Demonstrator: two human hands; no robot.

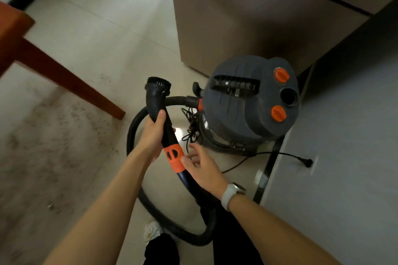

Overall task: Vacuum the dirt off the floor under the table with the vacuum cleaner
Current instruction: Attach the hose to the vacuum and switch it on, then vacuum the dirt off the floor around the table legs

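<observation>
l hand (154, 135) grips nozzle (159, 101); table leg (71, 84) beside dirt (53, 135).

head view, steeply down, close

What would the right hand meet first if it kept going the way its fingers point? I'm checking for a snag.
Probably the orange collar on the wand: the right hand's fingertips are at its edge. Past that lies the tangled power cord, though depth is unclear.

Tiled floor (90, 34) bears dirt (56, 135), vacuum cleaner (247, 103), table leg (71, 82).
</observation>
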